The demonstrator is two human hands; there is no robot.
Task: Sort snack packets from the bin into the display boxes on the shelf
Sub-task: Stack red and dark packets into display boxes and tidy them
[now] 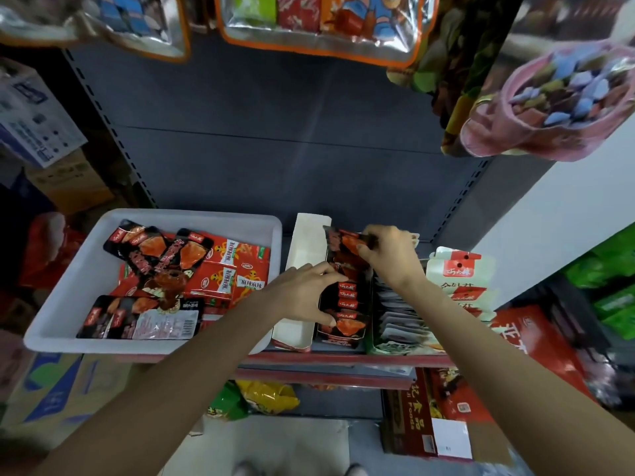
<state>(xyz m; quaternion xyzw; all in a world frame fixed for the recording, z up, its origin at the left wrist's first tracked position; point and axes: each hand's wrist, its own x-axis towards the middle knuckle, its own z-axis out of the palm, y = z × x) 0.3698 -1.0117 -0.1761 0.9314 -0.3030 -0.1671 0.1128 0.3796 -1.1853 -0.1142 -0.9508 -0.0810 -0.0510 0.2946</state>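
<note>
A white bin (62, 314) on the left of the shelf holds several red and black snack packets (220, 269). To its right stands a dark display box (340, 338) with a row of black-and-red packets standing in it. My right hand (391, 255) pinches a black-and-red packet (340, 243) over the back of that box. My left hand (302, 293) has its fingers curled round the standing packets at the front of the row. An open white-lined display box (302, 252) sits between the bin and the dark box.
Right of the dark box stand a box of grey packets (398, 317) and white-and-red pouches (460, 269). Large snack bags (556, 97) hang overhead. The red shelf edge (343, 362) runs below; cartons and bags sit on the floor and lower shelf.
</note>
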